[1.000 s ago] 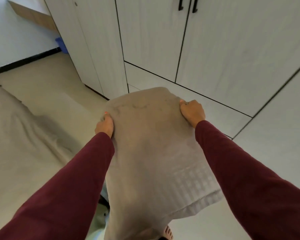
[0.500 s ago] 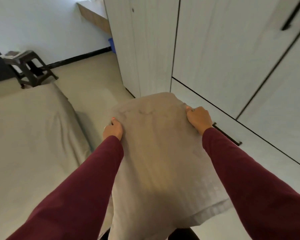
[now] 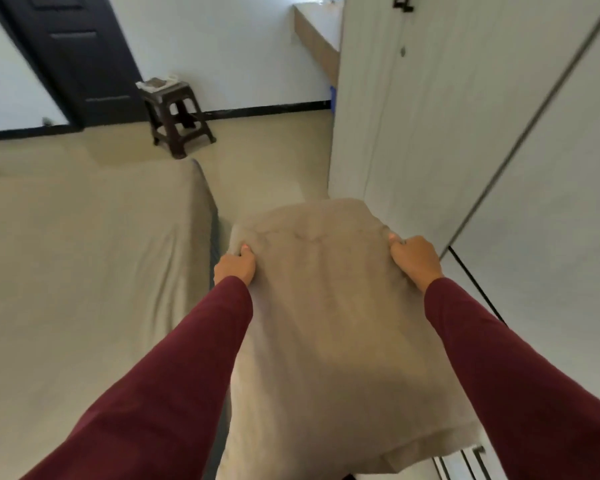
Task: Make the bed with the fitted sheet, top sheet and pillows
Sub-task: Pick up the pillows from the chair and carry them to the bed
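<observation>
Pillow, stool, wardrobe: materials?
Pillow: beige woven fabric, matte; it creases where gripped. Stool: dark brown, likely moulded plastic, going by its one-piece legs. Wardrobe: white panels with faint vertical grain, probably laminate.

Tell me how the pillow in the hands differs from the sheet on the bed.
The pillow is held off the bed, gripped at its far corners by the left hand and right hand; the sheet lies spread over the mattress. The pillow is plump and much the smaller; the sheet is flat and wide, with a few creases. Both are a similar plain beige-grey fabric.
</observation>
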{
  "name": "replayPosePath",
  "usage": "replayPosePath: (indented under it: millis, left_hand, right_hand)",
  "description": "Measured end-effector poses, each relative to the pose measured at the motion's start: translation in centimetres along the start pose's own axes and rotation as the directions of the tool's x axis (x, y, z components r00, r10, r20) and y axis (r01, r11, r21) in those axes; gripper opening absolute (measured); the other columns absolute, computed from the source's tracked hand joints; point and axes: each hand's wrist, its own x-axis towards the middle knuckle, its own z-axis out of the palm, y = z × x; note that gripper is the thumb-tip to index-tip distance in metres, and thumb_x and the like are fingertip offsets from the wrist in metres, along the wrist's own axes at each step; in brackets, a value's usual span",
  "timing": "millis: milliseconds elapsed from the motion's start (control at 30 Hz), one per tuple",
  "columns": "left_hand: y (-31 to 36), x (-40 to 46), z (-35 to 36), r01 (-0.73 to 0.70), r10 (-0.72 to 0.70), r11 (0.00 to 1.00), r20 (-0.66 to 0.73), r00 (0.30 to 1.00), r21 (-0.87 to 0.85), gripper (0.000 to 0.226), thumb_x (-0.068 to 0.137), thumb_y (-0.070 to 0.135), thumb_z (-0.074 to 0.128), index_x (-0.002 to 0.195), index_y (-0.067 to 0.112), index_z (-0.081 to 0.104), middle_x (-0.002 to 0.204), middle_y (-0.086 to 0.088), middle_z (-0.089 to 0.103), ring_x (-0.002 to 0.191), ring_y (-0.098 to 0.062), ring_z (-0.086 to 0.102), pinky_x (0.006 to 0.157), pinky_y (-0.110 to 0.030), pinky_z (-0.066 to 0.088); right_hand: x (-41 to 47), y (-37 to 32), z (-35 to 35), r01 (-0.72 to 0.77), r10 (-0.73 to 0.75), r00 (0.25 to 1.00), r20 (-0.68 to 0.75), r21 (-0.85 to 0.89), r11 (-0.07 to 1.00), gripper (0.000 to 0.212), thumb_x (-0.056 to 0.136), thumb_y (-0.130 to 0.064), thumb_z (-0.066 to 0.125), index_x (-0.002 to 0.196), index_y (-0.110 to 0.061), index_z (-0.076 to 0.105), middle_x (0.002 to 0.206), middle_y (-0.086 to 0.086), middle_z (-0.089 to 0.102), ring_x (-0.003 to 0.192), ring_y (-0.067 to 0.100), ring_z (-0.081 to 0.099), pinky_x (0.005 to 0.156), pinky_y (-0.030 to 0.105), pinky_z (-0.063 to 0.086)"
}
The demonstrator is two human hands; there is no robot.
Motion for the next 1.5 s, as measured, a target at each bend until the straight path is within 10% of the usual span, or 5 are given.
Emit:
replayPosePath:
  millis: [900,1500]
  left_hand:
    - [20.3,45.2,-6.5,0.185,-0.21,0.969,-0.153,0.966,-0.164,0.065,0.1,0.047,0.028,0.136,-0.004,0.044,0.139,-0.023,0.046,0.127,-0.036,0.045,0.104,-0.036,0.034]
    - [36.8,78.2,-9.0,0.349,-0.436,0.886,-0.291,0.852,-0.307,0.074,0.099,0.054,0.019,0.136,-0.006,0.043,0.142,-0.023,0.043,0.13,-0.035,0.041,0.107,-0.037,0.03]
  right_hand:
    - [44.6,-34.2,21.8,0.209,-0.189,0.955,0.227,-0.068,0.976,0.053,0.097,-0.039,0.039,0.104,0.008,0.064,0.112,0.026,0.062,0.104,0.039,0.058,0.086,0.036,0.045]
    - [77.3,-59.0,36.6,0.433,-0.357,0.835,0.419,-0.102,0.895,0.047,0.099,-0.041,0.036,0.081,-0.004,0.057,0.086,0.013,0.056,0.086,0.03,0.058,0.073,0.031,0.041]
